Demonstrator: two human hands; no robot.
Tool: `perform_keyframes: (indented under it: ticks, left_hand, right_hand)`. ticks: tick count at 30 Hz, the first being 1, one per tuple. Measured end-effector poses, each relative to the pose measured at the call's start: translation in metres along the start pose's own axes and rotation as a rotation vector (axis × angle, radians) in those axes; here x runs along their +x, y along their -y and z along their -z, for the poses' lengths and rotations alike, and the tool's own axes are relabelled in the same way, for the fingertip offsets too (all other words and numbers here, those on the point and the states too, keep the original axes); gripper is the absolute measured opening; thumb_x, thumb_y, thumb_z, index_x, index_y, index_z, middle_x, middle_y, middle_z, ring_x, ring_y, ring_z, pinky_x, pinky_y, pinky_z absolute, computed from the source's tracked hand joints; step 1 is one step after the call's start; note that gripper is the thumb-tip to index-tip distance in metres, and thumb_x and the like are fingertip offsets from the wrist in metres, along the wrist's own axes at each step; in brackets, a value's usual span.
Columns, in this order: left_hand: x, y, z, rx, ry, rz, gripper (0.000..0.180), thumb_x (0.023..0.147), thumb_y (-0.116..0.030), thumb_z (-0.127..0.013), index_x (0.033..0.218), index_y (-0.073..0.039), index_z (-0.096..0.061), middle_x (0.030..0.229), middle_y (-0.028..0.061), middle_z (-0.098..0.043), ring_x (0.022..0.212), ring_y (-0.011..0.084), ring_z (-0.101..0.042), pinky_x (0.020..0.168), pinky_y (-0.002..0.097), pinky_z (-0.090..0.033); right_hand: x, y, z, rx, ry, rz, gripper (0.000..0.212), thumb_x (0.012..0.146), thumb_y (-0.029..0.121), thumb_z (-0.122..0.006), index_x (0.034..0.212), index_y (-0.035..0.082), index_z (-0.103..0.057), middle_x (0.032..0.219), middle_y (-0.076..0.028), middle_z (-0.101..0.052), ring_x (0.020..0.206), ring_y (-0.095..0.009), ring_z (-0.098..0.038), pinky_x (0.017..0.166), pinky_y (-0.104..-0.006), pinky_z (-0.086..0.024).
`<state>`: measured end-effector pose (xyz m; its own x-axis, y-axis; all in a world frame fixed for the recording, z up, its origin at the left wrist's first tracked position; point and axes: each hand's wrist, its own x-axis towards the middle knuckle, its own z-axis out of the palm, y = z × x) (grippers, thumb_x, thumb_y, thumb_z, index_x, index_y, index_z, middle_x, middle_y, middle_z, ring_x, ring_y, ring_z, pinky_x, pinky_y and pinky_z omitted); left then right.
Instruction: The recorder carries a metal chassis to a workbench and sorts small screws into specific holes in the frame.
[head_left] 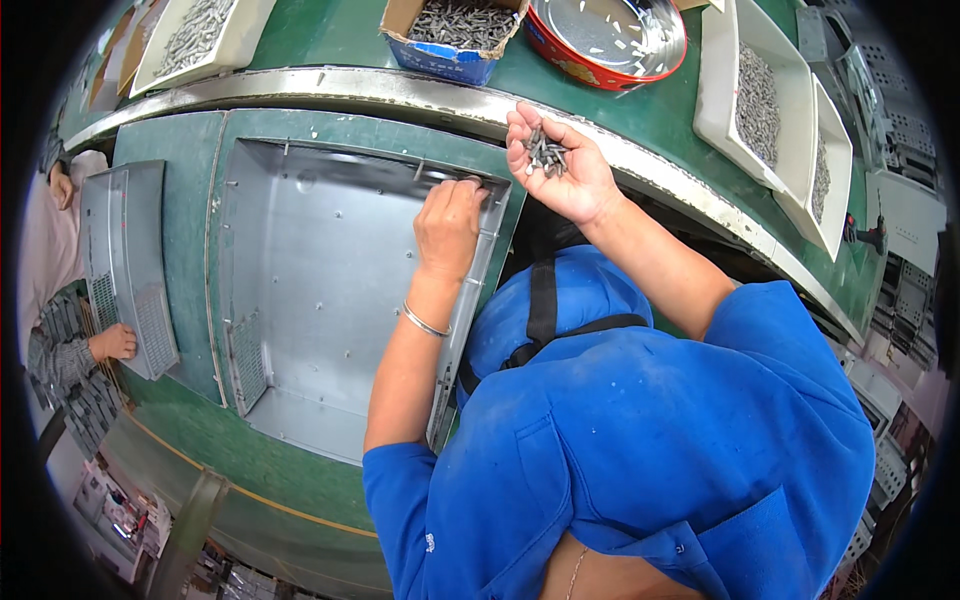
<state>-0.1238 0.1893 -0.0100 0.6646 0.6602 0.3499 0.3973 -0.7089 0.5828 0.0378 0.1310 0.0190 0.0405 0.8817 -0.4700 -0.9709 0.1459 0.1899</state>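
My right hand [563, 168] is turned palm up and cupped around a small heap of grey metal pins [545, 153], a few whitish pieces among them. It is raised by the edge of the upper bench. My left hand [447, 225] reaches over the far right corner of a shallow sheet-metal case [330, 250], its fingers pinched together at the rim. Whatever those fingertips hold is hidden. Thin upright pins stand along the case's rim, and small studs dot its floor. A perforated vent panel [247, 348] shows at its near left corner.
On the upper bench stand a blue cardboard box [440, 62] of grey pins, a red round tin [607, 70] with white pieces, and white bins [715, 110] of small parts. At left, another person's hand [115, 343] touches a second metal panel [130, 260].
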Motion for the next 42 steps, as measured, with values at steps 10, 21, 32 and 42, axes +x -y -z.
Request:
perform_keyframes:
  ticks: [10, 21, 32, 42]
  left_hand:
    - [-0.006, 0.003, -0.004, -0.009, -0.006, -0.016, 0.007, 0.073, -0.005, -0.059, 0.079, -0.003, -0.057, 0.073, 0.0095, -0.056, 0.069, 0.0261, -0.055, 0.062, 0.0346, -0.045]
    - [0.004, -0.004, -0.001, 0.102, 0.048, -0.022, 0.008, 0.075, -0.013, -0.057, 0.076, -0.005, -0.055, 0.068, 0.0093, -0.051, 0.066, 0.0265, -0.052, 0.057, 0.0366, -0.043]
    - [-0.014, -0.021, 0.053, -0.285, -0.140, 0.310, 0.011, 0.072, -0.009, -0.063, 0.080, -0.004, -0.059, 0.071, 0.0072, -0.052, 0.056, 0.0217, -0.050, 0.050, 0.0308, -0.041]
    - [0.002, -0.026, 0.081, -0.159, -0.198, 0.117, 0.012, 0.071, -0.005, -0.061, 0.084, -0.008, -0.061, 0.083, 0.0058, -0.052, 0.078, 0.0212, -0.048, 0.068, 0.0315, -0.041]
  right_hand:
    - [0.001, 0.000, 0.002, -0.007, -0.003, -0.001, 0.029, 0.086, 0.011, -0.040, 0.112, 0.000, -0.046, 0.102, -0.014, -0.054, 0.091, -0.025, -0.053, 0.078, -0.0366, -0.046]
    - [-0.005, -0.004, -0.010, 0.006, 0.039, -0.016, 0.029, 0.087, 0.012, -0.038, 0.112, 0.000, -0.045, 0.105, -0.015, -0.053, 0.096, -0.028, -0.053, 0.083, -0.0388, -0.045]
    - [-0.018, -0.034, -0.035, -0.244, 0.076, -0.103, 0.034, 0.087, 0.014, -0.040, 0.117, -0.002, -0.042, 0.120, -0.019, -0.044, 0.114, -0.032, -0.040, 0.097, -0.0451, -0.034]
    - [-0.018, -0.068, -0.028, -0.319, 0.022, -0.319, 0.037, 0.088, 0.016, -0.040, 0.120, -0.003, -0.039, 0.117, -0.017, -0.046, 0.109, -0.027, -0.045, 0.097, -0.0398, -0.035]
